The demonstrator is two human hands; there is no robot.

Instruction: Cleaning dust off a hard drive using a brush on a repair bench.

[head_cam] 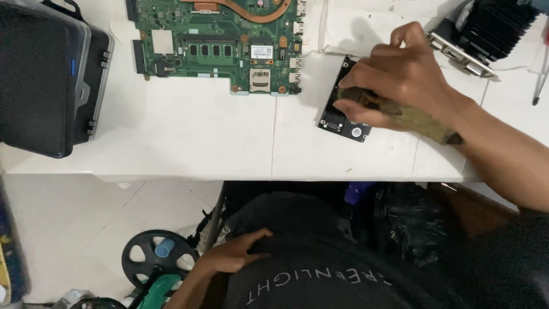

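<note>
The white table (189, 137) runs across the upper half of the view, its near edge just above the person's lap, and a broad bare stretch of it lies open between the dark case (48, 80) at the far left and the hard drive (337, 117) toward the right. The green circuit board (220, 43) sits at the far side, its lower edge close to the middle of the table, near the drive's upper left corner but apart from it. A black finned part with a metal bracket (486, 34) lies at the upper right, just beyond the right hand (400, 80). The dark case is shut, so what it holds cannot be told. The hard drive lies flat and tilted on the table, board side up, mostly covered by the right hand; its lower left corner shows free. The right hand's fingers curl around an olive, camouflage-patterned tool handle (417, 123), gripping it, with the fingertips pressed down over the drive's face. The left hand (231, 254) rests on the dark shirt at the lap, fingers loose and holding nothing, beside a black wheel (157, 257) on the tiled floor
</note>
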